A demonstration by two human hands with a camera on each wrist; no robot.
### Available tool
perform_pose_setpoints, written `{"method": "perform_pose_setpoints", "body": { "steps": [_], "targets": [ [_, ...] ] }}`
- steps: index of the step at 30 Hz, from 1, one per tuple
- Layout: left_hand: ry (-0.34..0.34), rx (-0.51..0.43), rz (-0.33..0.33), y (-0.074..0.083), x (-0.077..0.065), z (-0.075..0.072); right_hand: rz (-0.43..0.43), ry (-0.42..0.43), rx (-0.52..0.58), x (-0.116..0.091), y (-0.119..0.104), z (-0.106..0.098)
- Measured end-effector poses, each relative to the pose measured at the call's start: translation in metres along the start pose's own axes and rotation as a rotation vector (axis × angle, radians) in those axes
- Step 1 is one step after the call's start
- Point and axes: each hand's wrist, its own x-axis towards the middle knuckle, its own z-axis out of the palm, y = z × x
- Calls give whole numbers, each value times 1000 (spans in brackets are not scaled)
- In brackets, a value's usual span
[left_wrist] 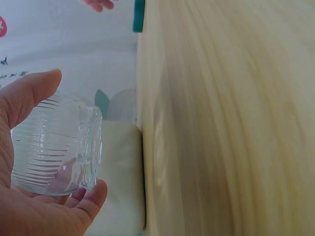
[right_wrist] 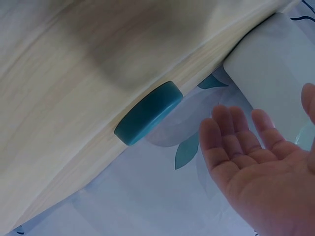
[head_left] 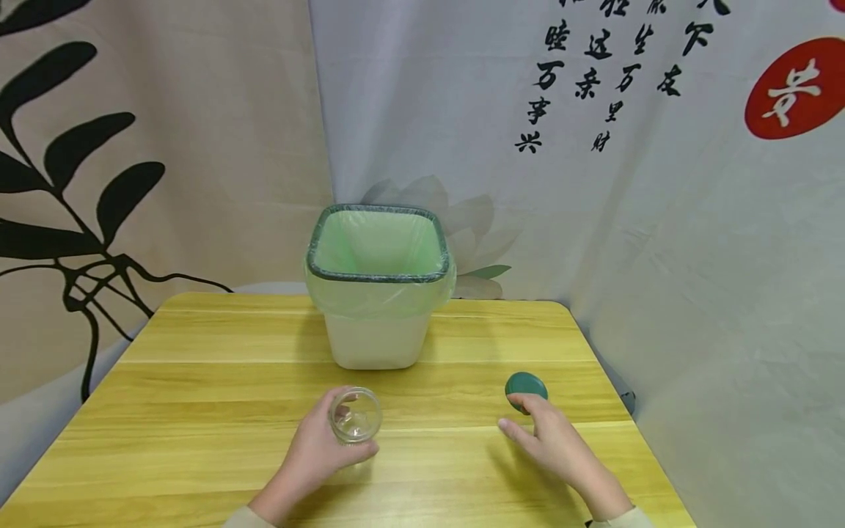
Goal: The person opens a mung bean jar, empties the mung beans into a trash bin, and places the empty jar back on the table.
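My left hand (head_left: 317, 440) holds a clear glass jar (head_left: 356, 415), fingers and thumb curled round its sides. In the left wrist view the ribbed wall of the jar (left_wrist: 47, 147) shows between the thumb and fingers, with a gap separating it from the table. A round green lid (head_left: 526, 386) lies on the table to the right. Near it hovers my right hand (head_left: 554, 447), fingers relaxed and nothing in its grasp. The right wrist view shows the lid (right_wrist: 149, 113) apart from that hand (right_wrist: 256, 167).
A whitish bin (head_left: 378, 341) lined with a pale green bag (head_left: 379, 297) stands at the back of the wooden table (head_left: 218, 389). Behind it hang printed cloths (head_left: 422, 110) with dark leaves, characters and a red oval. The table's right edge runs past the lid.
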Motion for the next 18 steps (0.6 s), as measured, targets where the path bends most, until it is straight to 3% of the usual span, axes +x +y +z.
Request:
{"method": "perform_pose_setpoints", "body": {
  "steps": [9,18],
  "targets": [
    [-26,-21,-7,1,4,15,12,-1,3,-1,0,5],
    [-65,-14,27,4,14,32,11,7,7,-2,0,7]
  ]
}}
